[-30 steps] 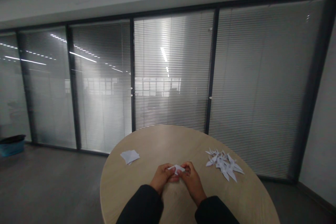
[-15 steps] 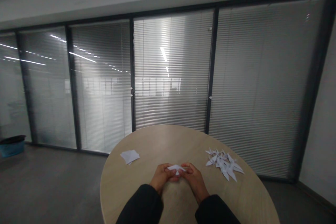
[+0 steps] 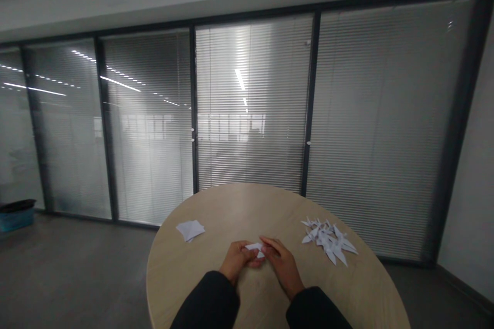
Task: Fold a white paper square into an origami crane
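A small folded white paper piece (image 3: 255, 248) lies between my two hands on the round wooden table (image 3: 231, 211). My left hand (image 3: 238, 258) is closed, pinching the paper's left end. Fingers of my right hand (image 3: 281, 260) are pressed together on the paper's right side and partly cover it. Both forearms wear dark sleeves.
A small stack of flat white paper sheets (image 3: 190, 229) lies on the table to the left. Several folded white paper figures (image 3: 329, 240) are heaped to the right. Glass partitions with blinds (image 3: 250, 108) stand behind the table. A blue bin (image 3: 15, 214) sits on the floor far left.
My right hand's fingers have slid leftward over the paper, which now shows less. The left hand has hardly moved.
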The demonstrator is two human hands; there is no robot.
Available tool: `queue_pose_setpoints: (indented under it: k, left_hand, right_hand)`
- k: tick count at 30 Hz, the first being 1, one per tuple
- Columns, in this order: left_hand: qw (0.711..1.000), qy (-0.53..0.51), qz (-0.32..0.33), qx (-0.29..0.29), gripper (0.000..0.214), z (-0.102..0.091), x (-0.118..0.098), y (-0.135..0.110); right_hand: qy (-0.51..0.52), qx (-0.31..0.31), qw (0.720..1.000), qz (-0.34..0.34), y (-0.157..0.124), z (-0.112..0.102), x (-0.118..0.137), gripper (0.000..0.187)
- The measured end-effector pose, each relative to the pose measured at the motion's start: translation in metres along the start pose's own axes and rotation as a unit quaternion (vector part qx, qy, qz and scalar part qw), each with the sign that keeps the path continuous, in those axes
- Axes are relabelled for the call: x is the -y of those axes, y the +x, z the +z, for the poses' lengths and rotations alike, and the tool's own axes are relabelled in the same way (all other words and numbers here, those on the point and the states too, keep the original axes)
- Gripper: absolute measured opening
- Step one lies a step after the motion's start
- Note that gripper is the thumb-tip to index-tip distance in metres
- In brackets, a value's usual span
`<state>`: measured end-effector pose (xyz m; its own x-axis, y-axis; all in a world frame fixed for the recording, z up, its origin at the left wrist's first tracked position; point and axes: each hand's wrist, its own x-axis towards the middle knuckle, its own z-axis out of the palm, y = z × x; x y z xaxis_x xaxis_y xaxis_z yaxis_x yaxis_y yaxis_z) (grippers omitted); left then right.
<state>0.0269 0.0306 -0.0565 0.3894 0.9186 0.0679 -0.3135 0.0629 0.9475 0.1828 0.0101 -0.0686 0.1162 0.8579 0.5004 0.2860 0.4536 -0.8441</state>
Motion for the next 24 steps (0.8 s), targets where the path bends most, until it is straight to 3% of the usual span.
queue_pose_setpoints:
  k: [3,8,24]
  left_hand:
    - [1.000,0.013,-0.009,0.004,0.048,0.001,0.000,0.000]
    - [1.000,0.016,-0.012,0.008,0.050,0.002,0.001,0.000]
    - [1.000,0.000,-0.026,-0.003,0.048,0.001,0.005,0.003]
  right_hand:
    - [-0.060,-0.009,0.996,-0.064,0.000,0.002,-0.005,0.033]
    - [-0.100,-0.033,0.989,-0.107,-0.002,0.003,-0.012,0.029]
    - [-0.255,-0.019,0.951,-0.172,-0.007,0.003,-0.006,0.025]
